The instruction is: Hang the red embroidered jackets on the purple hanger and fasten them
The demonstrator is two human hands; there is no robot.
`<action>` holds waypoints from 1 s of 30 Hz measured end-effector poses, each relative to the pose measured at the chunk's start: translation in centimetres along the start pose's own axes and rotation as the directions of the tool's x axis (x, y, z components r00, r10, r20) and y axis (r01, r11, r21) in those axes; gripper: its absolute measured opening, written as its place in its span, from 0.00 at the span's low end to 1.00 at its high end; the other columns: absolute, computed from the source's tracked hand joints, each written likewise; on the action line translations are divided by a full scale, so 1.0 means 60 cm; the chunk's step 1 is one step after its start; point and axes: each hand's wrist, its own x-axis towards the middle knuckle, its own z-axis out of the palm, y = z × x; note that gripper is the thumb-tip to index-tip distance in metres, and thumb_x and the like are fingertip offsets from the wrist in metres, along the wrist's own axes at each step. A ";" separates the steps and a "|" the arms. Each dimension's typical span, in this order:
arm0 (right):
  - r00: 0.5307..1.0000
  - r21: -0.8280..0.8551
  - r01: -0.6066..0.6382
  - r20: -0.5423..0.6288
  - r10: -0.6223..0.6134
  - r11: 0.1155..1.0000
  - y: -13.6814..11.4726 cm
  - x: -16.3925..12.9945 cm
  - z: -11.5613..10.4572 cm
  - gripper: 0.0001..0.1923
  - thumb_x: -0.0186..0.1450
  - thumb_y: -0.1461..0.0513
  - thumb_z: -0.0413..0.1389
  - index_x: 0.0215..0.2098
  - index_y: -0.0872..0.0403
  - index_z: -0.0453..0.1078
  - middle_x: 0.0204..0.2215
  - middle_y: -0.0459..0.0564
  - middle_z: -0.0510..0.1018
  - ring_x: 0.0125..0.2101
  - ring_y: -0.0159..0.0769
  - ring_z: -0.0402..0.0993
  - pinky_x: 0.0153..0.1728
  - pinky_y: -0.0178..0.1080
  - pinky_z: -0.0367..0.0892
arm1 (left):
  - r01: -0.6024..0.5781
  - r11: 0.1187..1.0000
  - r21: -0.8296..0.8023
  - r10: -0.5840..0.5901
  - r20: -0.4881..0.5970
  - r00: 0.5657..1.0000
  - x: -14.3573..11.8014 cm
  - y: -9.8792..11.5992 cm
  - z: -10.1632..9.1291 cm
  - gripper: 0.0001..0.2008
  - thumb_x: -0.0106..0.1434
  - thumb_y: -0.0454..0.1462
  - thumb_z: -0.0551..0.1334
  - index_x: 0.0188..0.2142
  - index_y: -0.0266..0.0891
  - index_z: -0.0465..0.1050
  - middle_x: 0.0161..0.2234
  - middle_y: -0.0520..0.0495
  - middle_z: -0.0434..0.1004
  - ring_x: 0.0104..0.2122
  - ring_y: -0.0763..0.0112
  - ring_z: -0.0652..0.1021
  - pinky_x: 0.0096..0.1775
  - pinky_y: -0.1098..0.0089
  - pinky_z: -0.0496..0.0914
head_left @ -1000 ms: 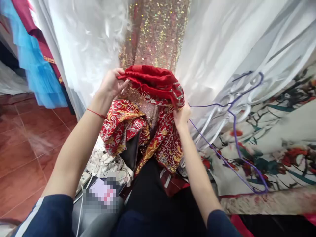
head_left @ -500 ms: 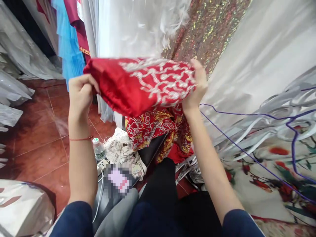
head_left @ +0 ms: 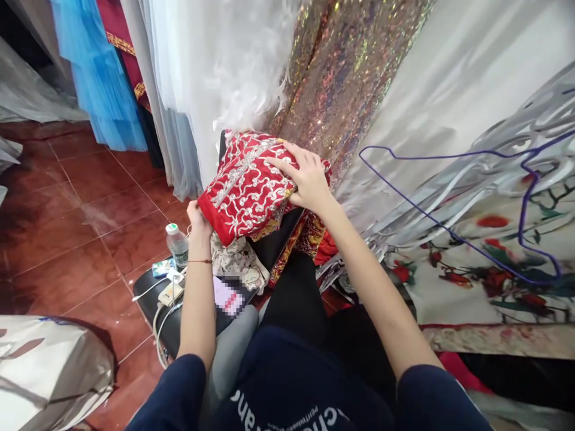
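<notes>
Red embroidered garment (head_left: 245,188), folded, sits on a pile under both hands. Right hand (head_left: 305,176) lies flat, fingers spread, on top; left hand (head_left: 197,216) pinches the lower corner. Step looks like pressing the fold; next needs edges squared.

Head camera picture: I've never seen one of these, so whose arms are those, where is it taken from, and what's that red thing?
There is no machine here. A person wears one camera on the head, looking forward and down, so the two bare arms are that person's own.

The right hand lies flat on top of a folded red garment with silver embroidery. The left hand grips its lower edge from beneath.

The bundle rests on more red and gold cloth over a dark seat. Below it are a patterned white cloth, a small water bottle and white cables. Around hang a white gown, a sequinned fabric and a blue dress. A purple wire hanger lies to the right, over a red tiled floor.
</notes>
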 end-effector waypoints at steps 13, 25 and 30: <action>0.992 0.077 -0.107 -0.066 0.112 0.991 -0.028 -0.010 0.017 0.34 0.65 0.59 0.57 0.69 0.45 0.57 0.68 0.53 0.57 0.65 0.56 0.51 0.63 0.62 0.47 | 0.057 0.990 -0.128 -0.032 0.188 0.982 -0.035 0.028 0.018 0.16 0.62 0.49 0.57 0.42 0.42 0.73 0.51 0.43 0.80 0.60 0.59 0.73 0.58 0.59 0.72; 0.977 0.469 -0.153 -0.059 0.204 0.870 0.026 0.021 -0.024 0.20 0.69 0.57 0.48 0.57 0.47 0.69 0.56 0.51 0.75 0.54 0.43 0.71 0.54 0.48 0.65 | -0.176 0.942 0.286 0.053 0.391 0.919 -0.114 0.119 0.014 0.18 0.33 0.41 0.76 0.21 0.41 0.70 0.27 0.46 0.79 0.47 0.45 0.79 0.48 0.53 0.77; 0.868 0.591 -0.205 -0.258 0.423 0.780 0.044 0.002 -0.048 0.21 0.71 0.51 0.43 0.36 0.52 0.74 0.32 0.50 0.80 0.34 0.41 0.75 0.40 0.43 0.70 | -0.378 0.826 0.418 0.202 0.406 0.891 -0.180 0.118 0.091 0.18 0.45 0.45 0.74 0.33 0.39 0.76 0.37 0.45 0.81 0.48 0.51 0.78 0.51 0.57 0.74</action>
